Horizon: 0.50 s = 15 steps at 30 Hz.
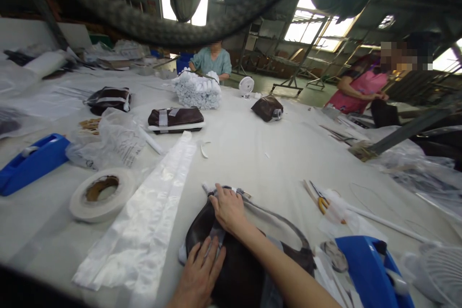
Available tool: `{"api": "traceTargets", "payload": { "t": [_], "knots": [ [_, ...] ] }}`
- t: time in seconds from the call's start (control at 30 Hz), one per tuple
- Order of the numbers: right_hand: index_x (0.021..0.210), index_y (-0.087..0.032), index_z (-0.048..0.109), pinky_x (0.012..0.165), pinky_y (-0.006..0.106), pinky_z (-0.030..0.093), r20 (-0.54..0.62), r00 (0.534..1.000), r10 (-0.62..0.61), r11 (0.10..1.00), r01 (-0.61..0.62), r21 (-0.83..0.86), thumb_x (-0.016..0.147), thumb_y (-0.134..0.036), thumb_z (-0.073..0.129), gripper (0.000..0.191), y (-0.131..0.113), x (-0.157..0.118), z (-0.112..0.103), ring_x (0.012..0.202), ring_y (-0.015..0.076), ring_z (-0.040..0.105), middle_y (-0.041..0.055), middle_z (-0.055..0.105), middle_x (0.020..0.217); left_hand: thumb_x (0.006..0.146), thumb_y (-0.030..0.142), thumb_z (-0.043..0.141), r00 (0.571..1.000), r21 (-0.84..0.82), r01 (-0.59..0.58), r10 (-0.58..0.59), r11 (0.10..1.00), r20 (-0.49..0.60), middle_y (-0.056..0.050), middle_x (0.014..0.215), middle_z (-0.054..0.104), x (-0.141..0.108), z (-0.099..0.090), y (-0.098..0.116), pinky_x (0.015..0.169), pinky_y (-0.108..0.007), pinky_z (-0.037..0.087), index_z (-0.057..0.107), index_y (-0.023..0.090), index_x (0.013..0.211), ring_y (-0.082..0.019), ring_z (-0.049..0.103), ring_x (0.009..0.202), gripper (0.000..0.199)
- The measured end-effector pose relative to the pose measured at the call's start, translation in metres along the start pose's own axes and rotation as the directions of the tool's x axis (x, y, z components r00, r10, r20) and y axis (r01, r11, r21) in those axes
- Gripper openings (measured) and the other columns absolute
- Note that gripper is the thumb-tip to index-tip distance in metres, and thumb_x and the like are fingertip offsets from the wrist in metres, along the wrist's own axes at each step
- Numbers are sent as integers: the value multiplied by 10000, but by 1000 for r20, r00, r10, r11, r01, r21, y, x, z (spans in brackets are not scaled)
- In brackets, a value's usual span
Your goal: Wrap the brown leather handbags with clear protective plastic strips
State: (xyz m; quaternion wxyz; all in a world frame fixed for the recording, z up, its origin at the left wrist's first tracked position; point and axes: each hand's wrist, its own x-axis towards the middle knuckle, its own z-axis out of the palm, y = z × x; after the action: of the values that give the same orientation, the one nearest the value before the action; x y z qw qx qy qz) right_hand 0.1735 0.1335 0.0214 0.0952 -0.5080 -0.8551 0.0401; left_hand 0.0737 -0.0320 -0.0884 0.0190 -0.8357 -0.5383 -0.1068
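Observation:
A dark brown bag (238, 269), looking like leather, lies on the table just in front of me, with grey wrapping on its strap (288, 226) and parts of its top. My left hand (202, 269) rests flat on the bag's near left side, fingers slightly spread over a grey strip. Farther up, my right hand (229, 209) lies over the bag's top edge by the zip end, its fingers stretched out and pressing down. My right forearm crosses the bag and hides part of it. Left of the bag stretches a flat, shiny white plastic strip (144, 221).
Left are a tape roll (79, 202) and a blue tape dispenser (39, 159). Right are yellow-handled pliers (322, 203), another blue dispenser (368, 269) and a white fan (440, 269). Brown bags (176, 118) and a white bundle (198, 89) lie farther back. Two people stand beyond.

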Motion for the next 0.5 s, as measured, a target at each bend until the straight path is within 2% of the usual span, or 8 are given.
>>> {"api": "traceTargets", "payload": {
  "t": [0.13,0.23,0.37,0.43,0.5],
  "knots": [
    [1276,-222,485,918,456,366,31,999,-13,1000,12,24,989,-432,344,383,-4,12,26,1122,294,499,142,615,1159,685,290,739,1000,-35,23,-22,999,21,-129,1569,173,1,-5,0,1068,-562,328,147,241,1509,-378,214,1416,1016],
    [1278,-218,484,926,472,366,17,1000,-1,998,0,56,995,-428,323,388,2,16,33,1143,303,476,147,603,1173,662,379,795,999,-55,22,-19,998,44,-105,1575,165,3,-10,-2,1068,-548,326,184,281,1500,-379,223,1412,1042],
    [1291,-197,497,908,411,408,8,1000,-2,992,1,123,995,-387,357,379,10,16,23,1115,275,518,132,618,1185,616,451,839,999,-47,25,-23,999,33,-102,1569,196,4,-15,-1,1057,-544,338,192,279,1498,-378,248,1402,1107],
    [1301,-200,494,947,380,401,-9,1000,-20,988,21,155,983,-406,404,389,15,5,14,1142,246,516,111,605,1229,621,452,839,999,-45,26,-25,999,22,-102,1568,201,4,-16,-1,1058,-541,335,191,278,1498,-373,250,1402,1104],
    [1312,-208,486,976,383,390,-8,999,-45,977,46,209,909,-480,542,490,21,-13,6,1167,252,501,101,583,1265,657,470,813,1000,-58,12,-11,998,20,-100,1565,214,3,-18,-1,1058,-523,340,194,279,1498,-361,254,1403,1062]
  ]
}}
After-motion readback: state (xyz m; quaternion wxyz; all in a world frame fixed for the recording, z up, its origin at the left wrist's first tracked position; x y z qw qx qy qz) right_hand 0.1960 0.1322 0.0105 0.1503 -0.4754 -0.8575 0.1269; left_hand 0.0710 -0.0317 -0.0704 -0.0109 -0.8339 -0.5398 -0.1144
